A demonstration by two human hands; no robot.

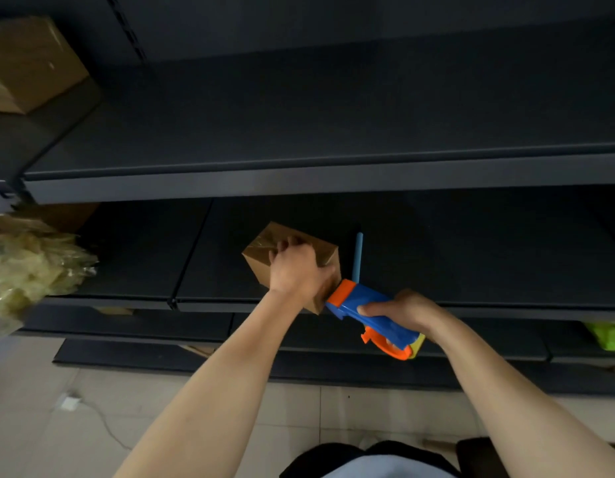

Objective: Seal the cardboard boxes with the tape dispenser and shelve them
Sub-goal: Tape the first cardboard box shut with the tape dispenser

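Note:
A small brown cardboard box [264, 246] sits at the front of a dark lower shelf [471, 257], its top shiny with tape. My left hand [295, 270] grips the box from above, fingers curled over its top edge. My right hand [401, 310] holds the blue and orange tape dispenser [371, 313] by its handle. The dispenser's orange head presses against the box's near right face. A blue stick-shaped thing [357, 257] stands just behind the dispenser.
Another cardboard box [30, 63] stands on the upper shelf at far left. Crumpled yellowish plastic wrap [30, 267] bulges in at the left edge. The upper shelf lip [333, 181] overhangs the box. A green item [607, 334] lies at lower right; a cable crosses the tiled floor [92, 419].

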